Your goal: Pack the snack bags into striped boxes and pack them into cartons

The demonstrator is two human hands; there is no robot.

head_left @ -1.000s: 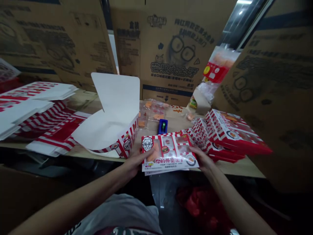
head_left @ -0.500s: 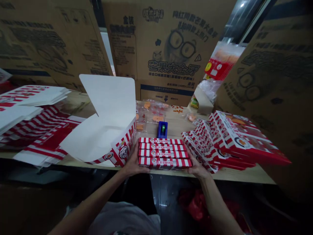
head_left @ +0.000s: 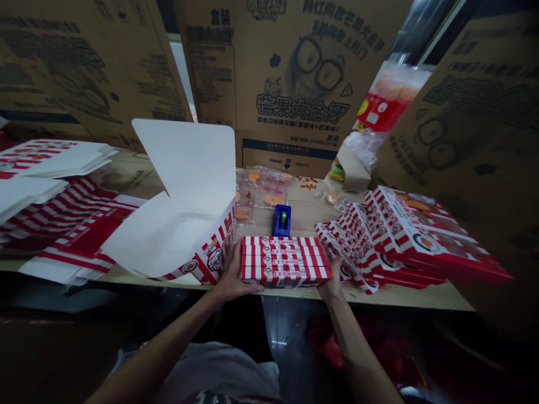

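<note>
**Head view.** Item: stack of flat red-and-white striped boxes (head_left: 284,261), lying squared on the near edge of the wooden counter (head_left: 404,298), directly before the person. The exact count is hard to tell.

Left hand (head_left: 238,279): fingers part-spread, against the stack's left end. Right hand (head_left: 332,283): cupped against the right end, fingers partly hidden. The hands touch the stack from opposite ends, neither clasped over it; whether they grip or only steady it, I cannot tell. Even contact at both ends is the sound way to keep such a stack's edges flush.

Adjacent: blue tape dispenser (head_left: 281,220), just behind the stack. Open white carton (head_left: 185,168) with striped band, beside the left hand, its flaps raised. Loose flat striped blanks (head_left: 54,160) at far left. Leaning pile of windowed red-and-white boxes (head_left: 421,235) at right. Clear packets of orange pieces (head_left: 261,193) at rear. Red plastic bag (head_left: 332,342) below the counter.

Writing: the brown cardboard cartons (head_left: 303,106) behind read "芒果大金牙"; smaller print is partly legible. The striped boxes' small lettering is too small to read.
</note>
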